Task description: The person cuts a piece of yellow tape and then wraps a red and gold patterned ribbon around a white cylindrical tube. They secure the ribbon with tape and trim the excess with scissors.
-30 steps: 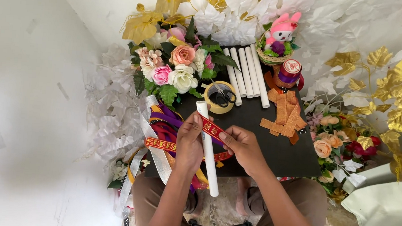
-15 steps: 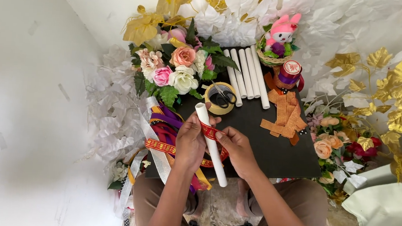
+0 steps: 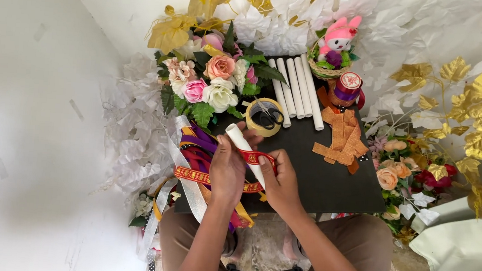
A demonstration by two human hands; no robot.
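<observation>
The left hand (image 3: 228, 172) grips a white paper roll (image 3: 242, 145). The roll is tilted, with its top end pointing up and to the left, just past the fingers. The right hand (image 3: 281, 181) pinches a red ribbon with a gold pattern (image 3: 257, 156) and holds it against the roll. The ribbon loops across the roll between the two hands. Both hands are closed on their things and sit close together over the front edge of the black worktop (image 3: 329, 177).

Under the left hand lies a heap of ribbons (image 3: 196, 155) in purple, red, gold and white. Some of them hang down off the worktop.

Just behind the roll sits a ring of yellow tape (image 3: 263, 118) with scissors (image 3: 269, 113) lying on top of it. Next to it, four more white rolls (image 3: 296, 88) lie side by side. To the right of the hands there is a pile of orange strips (image 3: 341, 140). Behind the strips stands a spool of red and purple ribbon (image 3: 348, 88), and a small basket with a pink toy bunny (image 3: 337, 43).

A bunch of pink, peach and white flowers (image 3: 208, 81) rests at the back left. Gold leaves (image 3: 478, 108) and more flowers are on the right side. The person's knees in brown trousers (image 3: 358, 242) show below the worktop.
</observation>
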